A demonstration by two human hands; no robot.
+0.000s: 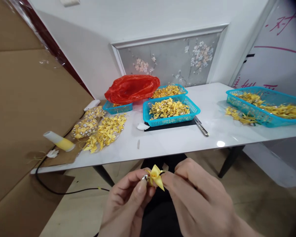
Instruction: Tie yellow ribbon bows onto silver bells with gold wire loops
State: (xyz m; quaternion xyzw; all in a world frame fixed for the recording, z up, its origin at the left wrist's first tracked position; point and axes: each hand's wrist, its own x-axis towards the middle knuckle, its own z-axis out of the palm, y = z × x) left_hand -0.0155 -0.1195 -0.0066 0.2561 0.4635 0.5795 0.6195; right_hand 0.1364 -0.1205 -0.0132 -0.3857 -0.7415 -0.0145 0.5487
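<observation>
Just in front of the table edge, my left hand (130, 197) pinches a small silver bell (145, 178) between thumb and fingers. Attached beside the bell is a yellow ribbon bow (156, 176). A thin yellow cord runs from the bow to my right hand (197, 194), whose fingers are closed together at its end; their tips are partly hidden. Beyond my hands, a blue basket (171, 123) full of similar yellow bows and bells sits on a dark flat pad. A utility knife (201, 126) lies to the right of that basket.
Piles of yellow bows with bells (106, 131) lie on the left of the white table (123, 156). A red plastic bag (132, 89) covers part of a small blue basket. Another blue basket (268, 121) stands at right. Cardboard (27, 115) rises at left, near a yellow-and-white roll (61, 142).
</observation>
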